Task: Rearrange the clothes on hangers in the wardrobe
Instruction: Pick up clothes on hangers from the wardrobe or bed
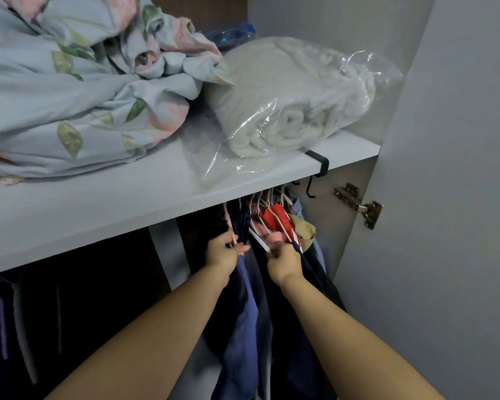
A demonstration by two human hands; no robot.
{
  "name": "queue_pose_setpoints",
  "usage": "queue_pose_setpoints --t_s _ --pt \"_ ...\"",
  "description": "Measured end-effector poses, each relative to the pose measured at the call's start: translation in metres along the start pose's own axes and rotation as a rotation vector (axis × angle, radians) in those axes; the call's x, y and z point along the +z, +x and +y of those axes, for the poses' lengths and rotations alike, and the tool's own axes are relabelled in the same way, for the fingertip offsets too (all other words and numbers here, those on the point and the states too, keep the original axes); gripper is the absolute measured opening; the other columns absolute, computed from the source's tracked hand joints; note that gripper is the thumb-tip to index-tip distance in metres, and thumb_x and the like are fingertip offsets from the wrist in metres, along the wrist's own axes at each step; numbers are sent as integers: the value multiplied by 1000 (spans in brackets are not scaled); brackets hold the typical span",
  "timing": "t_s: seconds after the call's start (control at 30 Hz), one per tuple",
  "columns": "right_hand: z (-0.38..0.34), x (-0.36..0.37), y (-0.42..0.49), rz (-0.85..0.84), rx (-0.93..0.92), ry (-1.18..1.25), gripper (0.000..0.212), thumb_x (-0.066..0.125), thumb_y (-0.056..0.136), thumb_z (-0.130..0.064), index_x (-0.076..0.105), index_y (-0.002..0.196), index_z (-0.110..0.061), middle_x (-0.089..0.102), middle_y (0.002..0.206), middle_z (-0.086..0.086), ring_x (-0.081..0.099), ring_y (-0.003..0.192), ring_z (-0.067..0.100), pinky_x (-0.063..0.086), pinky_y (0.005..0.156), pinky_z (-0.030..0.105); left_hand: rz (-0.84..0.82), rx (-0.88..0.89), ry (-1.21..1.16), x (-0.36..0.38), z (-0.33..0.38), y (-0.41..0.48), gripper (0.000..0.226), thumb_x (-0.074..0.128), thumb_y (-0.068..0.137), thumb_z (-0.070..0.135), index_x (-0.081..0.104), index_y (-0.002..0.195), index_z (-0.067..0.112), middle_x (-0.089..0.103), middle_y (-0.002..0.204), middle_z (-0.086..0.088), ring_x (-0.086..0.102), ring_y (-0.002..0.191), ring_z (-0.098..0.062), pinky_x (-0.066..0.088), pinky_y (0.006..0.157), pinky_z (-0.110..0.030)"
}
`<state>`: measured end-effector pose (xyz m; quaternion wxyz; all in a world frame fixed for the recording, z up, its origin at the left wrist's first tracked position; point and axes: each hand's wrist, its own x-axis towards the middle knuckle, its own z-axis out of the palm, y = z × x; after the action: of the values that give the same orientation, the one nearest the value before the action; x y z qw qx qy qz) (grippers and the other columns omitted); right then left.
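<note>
Left hand [225,251] grips a pink hanger [229,223] above a blue garment [243,313], right hand [283,262] pinches a white hanger [259,239], both under the shelf [98,215]; rearranging looks midway, bunched clothes [277,216] behind not yet sorted.

Navy and blue clothes [243,313] hang close together on thin hangers [259,238] (red, pink and tan pieces [277,215] packed rightward).

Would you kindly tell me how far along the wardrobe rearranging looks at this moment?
Midway, seemingly. The red garment and its neighbours sit bunched at the right. The left hand grips a pink hanger and the right hand a white hanger. The dark clothes further left look untouched.
</note>
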<state>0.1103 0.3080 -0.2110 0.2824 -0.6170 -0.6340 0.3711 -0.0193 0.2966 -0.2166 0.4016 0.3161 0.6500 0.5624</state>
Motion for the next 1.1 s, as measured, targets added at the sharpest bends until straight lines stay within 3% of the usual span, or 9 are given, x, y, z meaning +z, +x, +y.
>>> queue_pose_setpoints --t_s 0.17,0.33,0.47,0.57,0.7,0.83,0.97,1.03,1.1 --pt "2 -2 10 -65 82 50 25 52 87 -7 70 103 -10 69 105 18 63 102 35 52 91 38 -3 10 65 23 0 13 55 68 79 -13 55 130 0 65 113 -10 60 92 -14 47 84 -25" --pt "9 -12 -2 -91 47 -16 23 52 88 -10 70 102 -11 69 109 13 61 107 30 47 92 29 -30 56 186 20 -7 23 43 66 83 -7 63 124 7 66 97 0 64 100 -24 51 93 -34" --pt "13 -29 -18 -24 23 -56 27 49 89 -9 71 104 -7 68 113 15 59 109 32 46 91 29 -54 63 217 14 -17 9 47 58 88 -7 54 134 5 65 111 -3 55 101 -13 39 90 -22" --pt "12 -47 -32 -38 31 -29 27 48 89 -9 72 100 -7 69 108 13 60 107 30 45 88 27 -39 10 255 14 -28 -10 34 60 88 -3 61 123 -2 66 89 0 55 96 -15 39 87 -22" --pt "25 -78 -64 -28 30 19 27 44 89 -3 70 98 -3 69 108 12 60 105 26 45 86 25 -65 -40 317 20 -39 -41 53 62 87 4 50 138 14 62 124 -11 58 116 -29 45 103 -36" --pt "54 -111 -104 -11 61 33 24 49 89 -4 71 96 -10 69 107 9 59 106 23 43 92 25 -66 -55 333 33 -38 -98 53 60 89 4 48 140 16 53 134 -8 51 126 -30 42 105 -34" --pt "83 -148 -146 -10 110 79 26 54 85 -5 63 67 -21 66 82 6 57 80 20 45 74 24 -166 -46 290 60 -40 -161 27 55 88 -5 69 83 17 69 101 -9 63 104 -29 49 90 -31" --pt "95 -169 -171 -8 117 54 27 52 87 -8 58 64 -22 63 73 2 54 68 15 41 60 18 -280 -74 253 81 -34 -201 22 52 92 -2 65 83 13 67 89 -6 63 84 -20 48 68 -23" --pt "108 -192 -195 2 110 15 27 51 89 -11 56 65 -23 63 75 2 53 65 12 41 60 19 -403 -49 296 107 -29 -238 13 50 95 4 62 93 9 65 91 -8 61 74 -14 44 54 -15"
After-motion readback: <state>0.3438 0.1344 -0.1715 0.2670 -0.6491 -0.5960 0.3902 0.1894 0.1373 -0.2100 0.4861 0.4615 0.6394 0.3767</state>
